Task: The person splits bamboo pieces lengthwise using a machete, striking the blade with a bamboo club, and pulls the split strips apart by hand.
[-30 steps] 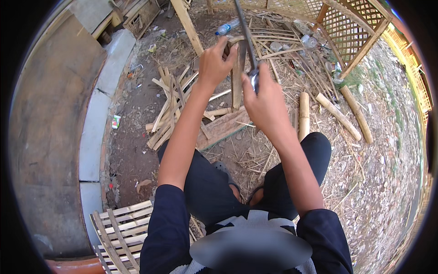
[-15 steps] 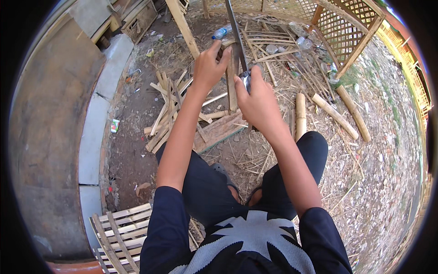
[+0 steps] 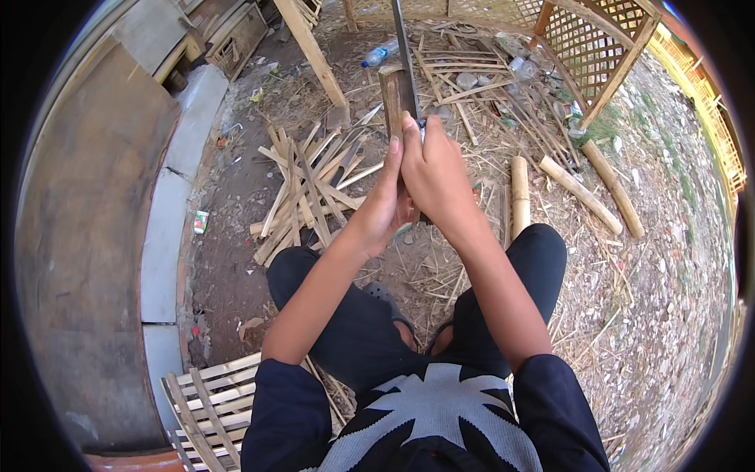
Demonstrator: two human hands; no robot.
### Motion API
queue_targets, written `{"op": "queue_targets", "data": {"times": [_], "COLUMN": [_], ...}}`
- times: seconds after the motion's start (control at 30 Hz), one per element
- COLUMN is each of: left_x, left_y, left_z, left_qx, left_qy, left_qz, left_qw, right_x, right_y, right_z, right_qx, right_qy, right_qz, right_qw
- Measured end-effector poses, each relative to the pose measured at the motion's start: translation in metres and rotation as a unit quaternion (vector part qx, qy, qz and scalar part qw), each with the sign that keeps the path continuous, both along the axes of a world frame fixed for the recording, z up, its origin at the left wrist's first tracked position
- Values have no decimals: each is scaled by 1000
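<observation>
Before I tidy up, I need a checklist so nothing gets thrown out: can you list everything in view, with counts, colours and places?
Wood piece: one, brown, top centre
Blade: one, dark, along the wood piece's right side
Slats: many, tan, crossed pile left of centre
Bamboo poles: three, tan, right of centre
Blue bottle: one, blue, left of the blade
Lattice: at least one panel, brown, upper right
Post: one, tan, upper left of centre
Rack: one, tan, lower left
Board: one, brown, far left
Blocks: several, grey, beside the board
Packet: one, white-green, right of the blocks
Shoes: two, dark, below centre
Left hand: one, bare, on the wood piece
Right hand: one, bare, at the blade's near end
</observation>
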State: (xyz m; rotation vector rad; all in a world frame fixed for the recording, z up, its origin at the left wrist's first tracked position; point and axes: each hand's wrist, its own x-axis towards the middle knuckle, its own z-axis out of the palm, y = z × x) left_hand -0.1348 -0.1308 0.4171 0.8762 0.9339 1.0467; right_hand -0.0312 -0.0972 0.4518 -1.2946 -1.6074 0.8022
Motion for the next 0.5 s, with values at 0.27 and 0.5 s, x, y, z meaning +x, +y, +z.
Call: {"op": "queue_targets", "data": {"times": [0.27, 0.5], "left_x": [28, 18], "left_y": [4, 13], "left_z": [-13, -13], "left_qx": [3, 43], "left_qy": [-36, -67], "left_qz": [80, 81], "left_qw": [996, 994], "right_x": [12, 80], "right_y": [15, 65], "right_z": [10, -9], "right_qx": [25, 62], "right_qy": [-200, -105], "right_qz": [14, 57], "right_qw": [979, 991]}}
